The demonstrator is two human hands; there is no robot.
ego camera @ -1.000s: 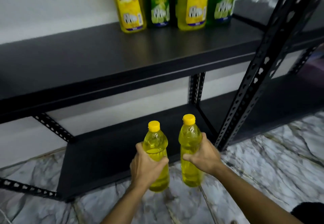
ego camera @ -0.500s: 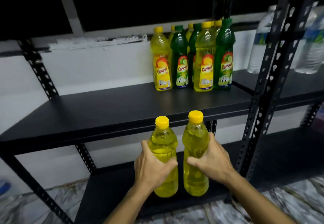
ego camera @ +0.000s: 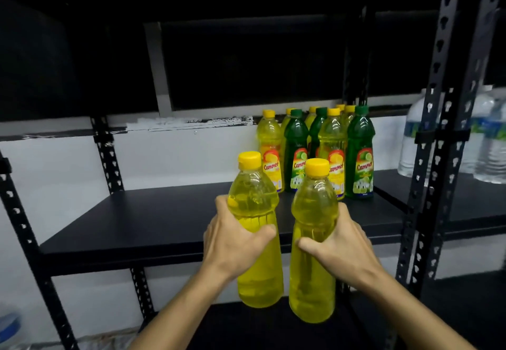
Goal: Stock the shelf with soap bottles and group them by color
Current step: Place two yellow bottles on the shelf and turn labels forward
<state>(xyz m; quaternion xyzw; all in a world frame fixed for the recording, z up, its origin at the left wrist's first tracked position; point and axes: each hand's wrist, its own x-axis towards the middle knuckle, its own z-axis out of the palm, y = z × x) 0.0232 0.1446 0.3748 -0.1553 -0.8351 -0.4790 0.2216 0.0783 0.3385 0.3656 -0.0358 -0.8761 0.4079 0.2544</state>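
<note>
Two yellow bottles upright, left hand [ego camera: 232,240] grip mid-body, right hand [ego camera: 342,245] likewise

Two bare forearms enter from the bottom edge of the frame, one from lower left of centre and one from the lower right. No sleeves, gloves, watch, rings or bands show on them. The left hand [ego camera: 232,237] and right hand [ego camera: 343,248] are bare too, with short, unpainted thumbnails.

Rear soap bottles [ego camera: 312,119] mostly hidden behind front row.
</note>
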